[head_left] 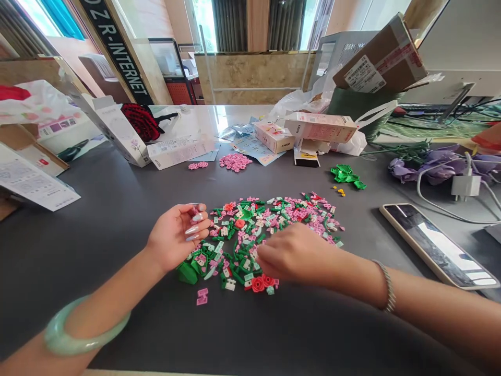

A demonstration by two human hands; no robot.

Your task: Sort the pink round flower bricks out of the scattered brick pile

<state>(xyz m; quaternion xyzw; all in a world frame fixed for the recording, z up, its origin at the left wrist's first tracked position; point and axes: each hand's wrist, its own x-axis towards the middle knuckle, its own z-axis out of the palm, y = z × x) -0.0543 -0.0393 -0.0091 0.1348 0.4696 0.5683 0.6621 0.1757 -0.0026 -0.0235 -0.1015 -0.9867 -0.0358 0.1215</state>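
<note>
A wide heap of small building bricks [235, 245] in pink, green, white and red lies spread over the dark table. My left hand [178, 230] is at the heap's left edge, palm turned up and fingers curled. Between its thumb and fingers sits a small pink brick [194, 210], partly covered. Over the middle right of the heap, my right hand [295, 253] is closed with its back toward me; its fingertips are hidden. A pair of pink bricks [202, 296] lies apart in front, near some red rose pieces [258, 284].
Sorted pink pieces [235, 162], green pieces [346, 175] and yellow bits [340, 191] lie beyond the heap. A phone [438, 245] and white charger [465, 185] are at right, near purple flowers [438, 159]. Opened boxes [176, 150] and a carton [381, 57] stand behind.
</note>
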